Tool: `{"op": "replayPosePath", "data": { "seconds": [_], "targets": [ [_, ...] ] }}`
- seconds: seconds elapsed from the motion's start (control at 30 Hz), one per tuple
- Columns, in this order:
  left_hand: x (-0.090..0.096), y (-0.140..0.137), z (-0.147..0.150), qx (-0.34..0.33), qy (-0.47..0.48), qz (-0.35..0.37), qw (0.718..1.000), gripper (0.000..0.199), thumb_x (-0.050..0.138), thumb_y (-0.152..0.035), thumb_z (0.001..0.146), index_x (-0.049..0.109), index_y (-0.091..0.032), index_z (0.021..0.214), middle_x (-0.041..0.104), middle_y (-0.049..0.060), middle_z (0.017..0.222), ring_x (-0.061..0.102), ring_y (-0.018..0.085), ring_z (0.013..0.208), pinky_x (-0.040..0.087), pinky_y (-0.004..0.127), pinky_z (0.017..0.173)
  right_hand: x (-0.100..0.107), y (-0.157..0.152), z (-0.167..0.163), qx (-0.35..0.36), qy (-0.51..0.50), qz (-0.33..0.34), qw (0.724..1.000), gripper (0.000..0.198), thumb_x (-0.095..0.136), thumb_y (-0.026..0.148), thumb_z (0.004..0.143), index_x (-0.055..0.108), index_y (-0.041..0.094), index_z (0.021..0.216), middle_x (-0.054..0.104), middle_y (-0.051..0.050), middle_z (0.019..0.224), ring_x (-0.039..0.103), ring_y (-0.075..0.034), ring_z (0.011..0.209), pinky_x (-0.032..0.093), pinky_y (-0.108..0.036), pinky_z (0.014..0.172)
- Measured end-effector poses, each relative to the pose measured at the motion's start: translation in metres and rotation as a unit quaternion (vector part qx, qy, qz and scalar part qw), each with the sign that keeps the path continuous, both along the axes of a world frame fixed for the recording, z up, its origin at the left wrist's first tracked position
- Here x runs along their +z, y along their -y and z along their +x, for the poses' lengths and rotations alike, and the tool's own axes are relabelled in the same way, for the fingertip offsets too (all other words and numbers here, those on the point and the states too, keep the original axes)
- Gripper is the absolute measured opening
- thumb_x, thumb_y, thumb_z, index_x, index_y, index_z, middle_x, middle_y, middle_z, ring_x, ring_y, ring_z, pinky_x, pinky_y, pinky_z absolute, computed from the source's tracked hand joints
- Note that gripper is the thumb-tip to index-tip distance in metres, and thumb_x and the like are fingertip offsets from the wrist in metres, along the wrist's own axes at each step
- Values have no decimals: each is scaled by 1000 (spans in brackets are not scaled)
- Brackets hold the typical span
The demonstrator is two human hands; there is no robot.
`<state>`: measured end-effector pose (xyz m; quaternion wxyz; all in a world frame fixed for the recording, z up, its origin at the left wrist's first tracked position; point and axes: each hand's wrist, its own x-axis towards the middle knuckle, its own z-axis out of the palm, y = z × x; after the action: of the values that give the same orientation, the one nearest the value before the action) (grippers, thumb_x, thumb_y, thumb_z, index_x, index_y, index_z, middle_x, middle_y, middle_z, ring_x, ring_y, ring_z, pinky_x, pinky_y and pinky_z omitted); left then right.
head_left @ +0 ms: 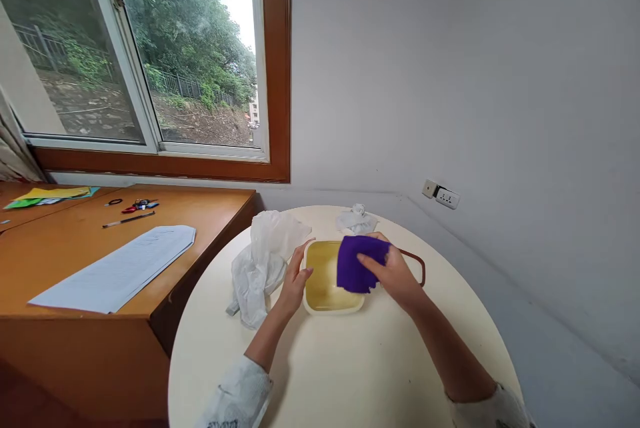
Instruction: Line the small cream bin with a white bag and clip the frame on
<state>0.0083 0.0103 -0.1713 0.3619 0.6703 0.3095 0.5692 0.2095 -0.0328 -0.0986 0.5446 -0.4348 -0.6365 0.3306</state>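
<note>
A yellowish, square-cornered plastic container (320, 305) with a pale rim stands on the round table. Along its left side, my left hand (296, 281) grips the rim, thumb on the inner edge and fingers outside. My right hand (395, 271) pinches a purple cloth (354, 265) between thumb and fingers. The cloth hangs over the container's right part and hides it. A reddish-brown loop (424, 271) shows behind my right hand; what it belongs to is hidden.
On the cream table (350, 375), a crumpled white plastic bag (260, 261) lies left of the container and a smaller one (357, 220) behind it. The wooden desk (220, 205) at left bears papers (125, 268), a pen (129, 219) and small items. A wall socket (447, 198) is at right.
</note>
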Motion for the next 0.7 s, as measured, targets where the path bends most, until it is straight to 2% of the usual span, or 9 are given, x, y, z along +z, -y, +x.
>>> {"op": "replayPosePath", "data": {
  "seconds": [0.07,0.17,0.27,0.37,0.47,0.53,0.63,0.7],
  "targets": [
    [0,0,0,5,6,2,1000,50,43,-34,79,44,-20,127,42,8,134,37,28,122,29,40,100,-5,-3,-13,-45,96,55,993,27,56,24,73,53,21,100,63,-2,84,61,-16,75,49,-29,65],
    [-2,0,-1,12,12,3,1000,49,44,-35,78,46,-20,125,43,7,133,37,27,123,29,38,101,-11,-1,-26,-129,222,176,950,29,49,18,77,52,22,105,62,-6,97,60,-18,84,48,-32,74],
    [-4,0,-2,11,15,2,1000,49,45,-33,77,46,-19,125,44,8,131,37,27,123,30,38,100,-11,6,-30,-135,279,233,922,27,39,12,81,53,21,102,61,-6,93,59,-18,84,46,-30,76],
    [-5,0,-3,4,7,15,1000,49,44,-31,78,45,-20,125,44,7,131,37,27,122,30,37,100,-10,8,-31,-88,325,215,917,31,33,8,80,57,19,96,62,-6,87,58,-17,82,46,-29,73],
    [-4,1,-2,-1,-9,36,999,48,43,-31,80,45,-20,126,43,7,131,37,26,121,29,38,101,-17,-1,-37,-35,382,155,910,34,33,3,75,61,19,87,63,-5,82,59,-16,75,44,-27,66],
    [-3,2,-2,-2,-17,51,999,47,43,-32,81,45,-21,126,43,8,131,38,27,121,28,39,101,-26,-10,-45,-3,409,113,906,28,40,3,70,63,19,74,63,-4,70,57,-15,62,41,-25,58],
    [-3,4,0,-2,-23,68,997,47,43,-32,81,45,-21,126,43,8,132,37,27,122,27,40,102,-39,-24,-59,27,416,75,906,19,52,3,58,56,19,49,52,1,47,45,-11,42,33,-23,46],
    [-4,5,2,-2,-25,72,997,47,44,-32,81,45,-21,127,42,7,133,37,27,122,26,40,102,-46,-29,-68,32,406,67,911,21,55,4,54,50,19,41,45,3,40,39,-9,37,29,-23,43]
  ]
}}
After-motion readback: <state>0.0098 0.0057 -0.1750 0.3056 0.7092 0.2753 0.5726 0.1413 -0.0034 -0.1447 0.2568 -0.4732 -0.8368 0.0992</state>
